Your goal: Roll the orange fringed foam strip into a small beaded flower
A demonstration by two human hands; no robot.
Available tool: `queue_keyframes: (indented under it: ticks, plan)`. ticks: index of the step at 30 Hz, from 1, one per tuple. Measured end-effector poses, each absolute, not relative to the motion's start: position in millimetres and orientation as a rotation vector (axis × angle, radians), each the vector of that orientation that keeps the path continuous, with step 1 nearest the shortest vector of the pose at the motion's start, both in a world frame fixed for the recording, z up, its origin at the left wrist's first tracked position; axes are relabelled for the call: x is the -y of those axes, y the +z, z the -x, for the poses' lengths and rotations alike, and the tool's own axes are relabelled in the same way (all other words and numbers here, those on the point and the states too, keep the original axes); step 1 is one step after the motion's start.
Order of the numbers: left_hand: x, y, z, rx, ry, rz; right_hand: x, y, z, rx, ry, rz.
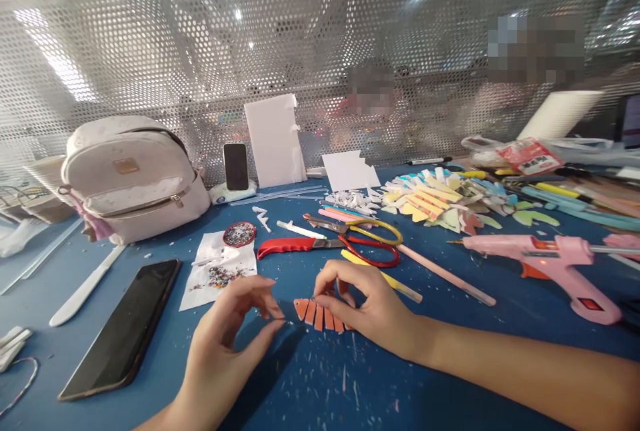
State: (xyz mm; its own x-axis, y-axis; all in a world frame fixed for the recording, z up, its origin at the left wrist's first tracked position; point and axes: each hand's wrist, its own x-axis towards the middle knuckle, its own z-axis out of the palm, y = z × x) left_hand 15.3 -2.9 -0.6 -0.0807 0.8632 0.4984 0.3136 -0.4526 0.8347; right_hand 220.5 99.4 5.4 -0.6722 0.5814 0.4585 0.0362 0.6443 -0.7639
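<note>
Just in front of me, my right hand [363, 304] pinches an orange segmented fish-shaped piece [314, 314] between thumb and fingers. Its pointed head end faces left, with slatted strips behind it; the right end is partly hidden under my fingers. To the left of it, my left hand [233, 334] has the thumb and a fingertip brought together, the index finger raised. Whatever may be in that pinch is too small to make out. Beyond my hands lie red-handled cutter [290, 246] and scissors [373, 234] with yellow and red grips.
A pink glue gun [545, 251] lies right. White paper [197, 284] holds dark bits beside a round dish of beads [239, 234]. A black phone [123, 328], white plastic knife [87, 288] and backpack [135, 178] are left. Cut paper strips [430, 198] pile behind; a perforated metal screen [300, 38] stands beyond.
</note>
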Motion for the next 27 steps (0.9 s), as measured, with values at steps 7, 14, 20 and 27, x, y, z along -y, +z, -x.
queue_keyframes:
  ticks: [7, 14, 20, 27]
  plan:
    - [0.1, -1.9, -15.8, -1.31, 1.525, -1.723, -96.7, 7.9, -221.3, 2.151, 0.998, 0.37]
    - [1.4, -3.7, -15.3, -1.349, 1.472, -1.787, -99.1, 4.6, -217.6, 2.255, 0.835, 0.29]
    - [2.3, -3.4, -16.3, -1.336, 1.422, -1.908, -97.5, 5.4, -217.1, 2.312, 0.7, 0.307]
    - [3.0, -5.4, -17.0, -1.308, 1.381, -2.003, -96.1, 5.0, -216.3, 2.391, 0.462, 0.24]
